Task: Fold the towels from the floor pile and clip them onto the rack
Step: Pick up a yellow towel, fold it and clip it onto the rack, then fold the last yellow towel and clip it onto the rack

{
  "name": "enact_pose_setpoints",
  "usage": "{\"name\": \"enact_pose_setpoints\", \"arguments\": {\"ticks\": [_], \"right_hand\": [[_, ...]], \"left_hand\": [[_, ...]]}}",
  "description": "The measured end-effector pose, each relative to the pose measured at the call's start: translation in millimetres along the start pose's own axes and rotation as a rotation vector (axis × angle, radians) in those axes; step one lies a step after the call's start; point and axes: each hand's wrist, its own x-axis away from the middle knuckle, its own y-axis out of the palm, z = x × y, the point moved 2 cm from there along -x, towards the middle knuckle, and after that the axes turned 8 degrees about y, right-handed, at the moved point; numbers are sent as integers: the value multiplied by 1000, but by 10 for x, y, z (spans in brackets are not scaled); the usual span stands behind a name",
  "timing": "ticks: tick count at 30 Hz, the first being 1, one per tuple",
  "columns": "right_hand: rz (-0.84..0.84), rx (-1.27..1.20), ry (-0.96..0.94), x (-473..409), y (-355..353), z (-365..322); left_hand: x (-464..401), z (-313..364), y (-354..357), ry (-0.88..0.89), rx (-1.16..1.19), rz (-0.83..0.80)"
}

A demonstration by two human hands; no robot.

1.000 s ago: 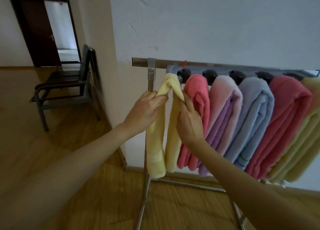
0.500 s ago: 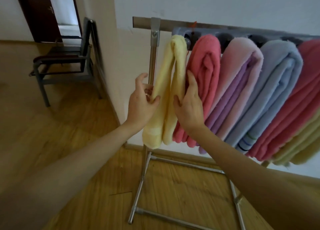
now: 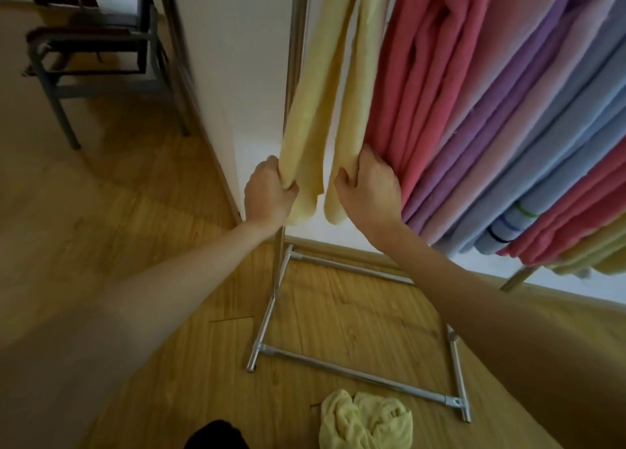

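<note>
The person is working at the left end of the rack [image 3: 294, 86], where a pale yellow towel [image 3: 315, 110] is hanging in two folded halves beside the upright post. The left hand [image 3: 269, 193] is gripping the lower part of the left half, fingers curled around the cloth. The right hand [image 3: 367, 186] is gripping the lower part of the right half in the same way, thumb showing at the front and the back of the hand lying against the neighbouring coral towel [image 3: 426, 76]. The clip and the top bar are lying above the frame, so whether the yellow towel is already clipped cannot be confirmed. Judging from the grip near the hems, the step in hand appears to be the final straightening of a hung towel: pulling both halves downward so they are hanging even. To the right, further folded towels in lilac, pink, blue, coral and yellow are filling the rack. On the wooden floor [image 3: 135, 245], near the rack's base tubes, a crumpled yellow towel [image 3: 366, 418] is lying unfolded. The next move probably calls for letting go of both halves, bending down to the crumpled towel, and gathering it by two corners so it can be folded lengthwise before clipping. A free clip is not visible from this view.
</note>
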Motion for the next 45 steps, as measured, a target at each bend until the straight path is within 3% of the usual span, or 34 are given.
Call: {"name": "enact_pose_setpoints", "arguments": {"ticks": [11,17,22,29,35,40,45], "right_hand": [[-195,-126,-4,370,360,312],[-344,-49,-29,1071,375,1023],[-737,217,175,1976,448,1962],[-1141,314,476,3231,694,3014],[-1296,287,673,4066,1107,3276],[-1462,252,615,4545,1439,3306],[-1478,239,587,4690,1651,3319]], "left_hand": [[615,-304,323,179,-132,-234],[1246,-678,642,-32,-156,-496],[1939,-746,1224,-141,-189,-834],[2933,-864,2073,-92,-286,-1233],[3761,-1191,2561,-109,-289,-1399],[4302,-1449,2748,-38,-315,-1530],[4488,-1577,2951,146,-411,-1555]]}}
